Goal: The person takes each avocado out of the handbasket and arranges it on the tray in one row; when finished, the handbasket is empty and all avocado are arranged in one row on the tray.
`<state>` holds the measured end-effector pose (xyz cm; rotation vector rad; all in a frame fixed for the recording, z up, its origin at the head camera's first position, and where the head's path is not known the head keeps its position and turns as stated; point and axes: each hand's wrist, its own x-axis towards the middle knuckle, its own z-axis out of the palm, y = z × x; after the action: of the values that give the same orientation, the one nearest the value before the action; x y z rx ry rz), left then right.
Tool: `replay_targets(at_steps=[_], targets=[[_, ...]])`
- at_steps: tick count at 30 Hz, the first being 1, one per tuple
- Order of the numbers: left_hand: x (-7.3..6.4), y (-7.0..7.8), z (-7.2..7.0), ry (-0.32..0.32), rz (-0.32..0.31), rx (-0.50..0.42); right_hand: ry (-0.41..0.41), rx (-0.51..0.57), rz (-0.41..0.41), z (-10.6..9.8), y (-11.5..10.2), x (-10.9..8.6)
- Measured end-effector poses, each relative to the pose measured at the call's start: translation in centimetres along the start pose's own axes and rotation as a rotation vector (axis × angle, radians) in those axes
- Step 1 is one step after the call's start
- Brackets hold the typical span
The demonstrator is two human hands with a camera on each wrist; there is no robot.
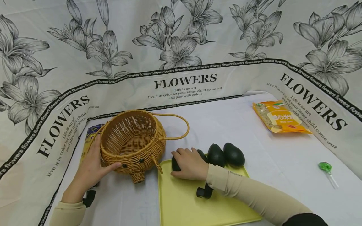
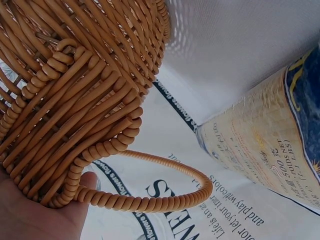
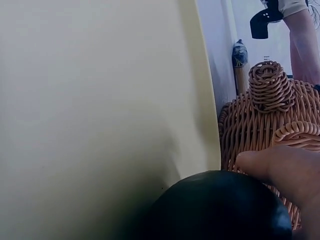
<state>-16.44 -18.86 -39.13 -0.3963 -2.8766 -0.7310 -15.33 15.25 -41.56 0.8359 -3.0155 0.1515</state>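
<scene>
A brown wicker basket (image 1: 133, 138) with an animal face and a looped handle stands left of the yellow tray (image 1: 175, 201). My left hand (image 1: 91, 168) holds the basket by its left side, thumb towards the front; the left wrist view shows the woven ear-like flap (image 2: 80, 120) against that palm. Over the tray's far left corner, my right hand (image 1: 189, 164) grips a dark green avocado (image 3: 220, 205), its fingers curled over the top. More avocados lie at the tray's far edge, one (image 1: 216, 156) next to another (image 1: 234, 154), and one partly hidden behind the right hand.
Behind the basket's left side stands a yellow and blue package (image 2: 265, 135). An orange food packet (image 1: 280, 116) lies at the far right, with a green lollipop (image 1: 326, 168) nearer. A flower-printed cloth (image 1: 181, 88) borders the white table.
</scene>
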Motion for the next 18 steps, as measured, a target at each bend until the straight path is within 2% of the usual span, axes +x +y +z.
replay_targets(at_steps=[10,18], targets=[[-0.03,0.05,-0.05,-0.004,-0.005,0.005,-0.019,0.020,-0.007,-0.11,-0.16,0.10],[-0.04,-0.01,0.00,-0.009,-0.010,-0.001,0.006,0.055,-0.019,-0.99,-0.14,-0.04]])
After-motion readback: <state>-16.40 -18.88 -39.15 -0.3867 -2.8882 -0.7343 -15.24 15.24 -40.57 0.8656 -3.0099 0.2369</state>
